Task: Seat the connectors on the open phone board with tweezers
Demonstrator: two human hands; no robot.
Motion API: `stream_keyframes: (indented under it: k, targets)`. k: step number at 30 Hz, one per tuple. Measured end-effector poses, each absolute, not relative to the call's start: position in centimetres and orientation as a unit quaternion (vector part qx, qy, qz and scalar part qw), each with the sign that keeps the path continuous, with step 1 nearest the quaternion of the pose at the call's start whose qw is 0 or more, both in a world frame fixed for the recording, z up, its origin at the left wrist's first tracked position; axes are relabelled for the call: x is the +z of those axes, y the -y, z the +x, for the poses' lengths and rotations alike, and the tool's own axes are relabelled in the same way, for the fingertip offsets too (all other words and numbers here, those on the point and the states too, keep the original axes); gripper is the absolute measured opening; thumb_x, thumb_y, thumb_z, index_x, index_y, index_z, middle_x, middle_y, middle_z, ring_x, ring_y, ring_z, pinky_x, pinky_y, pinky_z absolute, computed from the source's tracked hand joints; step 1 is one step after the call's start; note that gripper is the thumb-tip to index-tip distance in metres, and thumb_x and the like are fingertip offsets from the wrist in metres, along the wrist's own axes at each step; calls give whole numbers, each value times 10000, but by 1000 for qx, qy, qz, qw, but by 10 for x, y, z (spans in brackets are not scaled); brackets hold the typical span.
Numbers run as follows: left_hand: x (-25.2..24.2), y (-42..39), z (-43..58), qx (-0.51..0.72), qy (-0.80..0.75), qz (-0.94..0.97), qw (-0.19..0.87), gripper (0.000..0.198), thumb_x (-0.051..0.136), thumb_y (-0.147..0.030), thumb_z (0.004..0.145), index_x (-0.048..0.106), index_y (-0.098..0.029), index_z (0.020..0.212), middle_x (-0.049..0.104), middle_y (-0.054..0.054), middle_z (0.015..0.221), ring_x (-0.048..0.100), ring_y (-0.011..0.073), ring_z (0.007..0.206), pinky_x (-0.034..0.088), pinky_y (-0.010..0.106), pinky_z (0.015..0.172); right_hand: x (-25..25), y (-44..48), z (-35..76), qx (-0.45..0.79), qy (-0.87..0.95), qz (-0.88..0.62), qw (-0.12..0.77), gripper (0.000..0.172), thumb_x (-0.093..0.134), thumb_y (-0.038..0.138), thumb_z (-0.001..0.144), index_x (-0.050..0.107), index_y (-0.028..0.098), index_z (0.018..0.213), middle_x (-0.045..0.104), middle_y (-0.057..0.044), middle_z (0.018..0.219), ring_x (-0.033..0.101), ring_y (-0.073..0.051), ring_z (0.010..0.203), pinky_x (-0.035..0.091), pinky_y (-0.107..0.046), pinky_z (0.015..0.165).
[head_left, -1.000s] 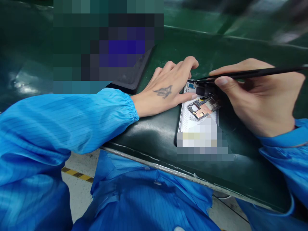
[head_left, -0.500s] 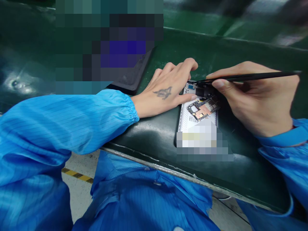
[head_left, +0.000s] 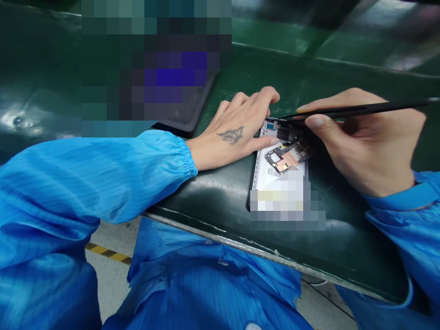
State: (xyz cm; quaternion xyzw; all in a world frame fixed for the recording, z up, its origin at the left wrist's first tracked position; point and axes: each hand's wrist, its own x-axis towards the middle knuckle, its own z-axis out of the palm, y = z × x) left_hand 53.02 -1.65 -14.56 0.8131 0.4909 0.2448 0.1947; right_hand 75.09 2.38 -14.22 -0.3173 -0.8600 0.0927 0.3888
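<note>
An opened phone (head_left: 260, 173) lies on the green bench mat, its silvery inside facing up. Across its middle sits a loose circuit board (head_left: 288, 158), tilted to the phone's sides. My left hand (head_left: 240, 123) grips the phone's upper left corner, thumb on the left edge and bent index finger by the top end. Pinched in my right hand (head_left: 364, 133) are black tweezers (head_left: 364, 109), their tips over the phone's top end. What exactly the tips touch is too small to tell. Blurred blocks cover the phone's lower part.
A dark tray or device (head_left: 185, 123), partly pixelated, rests on the green mat (head_left: 213, 195) left of the phone. The bench's front edge (head_left: 220, 236) runs close to my blue-clothed body. A yellow-black floor stripe (head_left: 108, 253) shows below.
The view has shifted slightly. Both hands keep their grips, and the tweezers remain over the phone's top end with hardly any movement.
</note>
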Motion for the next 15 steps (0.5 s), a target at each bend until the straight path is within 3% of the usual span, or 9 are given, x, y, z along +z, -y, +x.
stream_keyframes:
  k: [15]
  targets:
    - [-143,18,530,238,-488,820,184,365,607,-326,936,431,-257,1249,582,65,1254,503,294,1170,426,457,951,-141,-22,750,103,857,-329,382,132,668,355,962,776,279,962,717,-8,877,665,-161,754,527,-322,638]
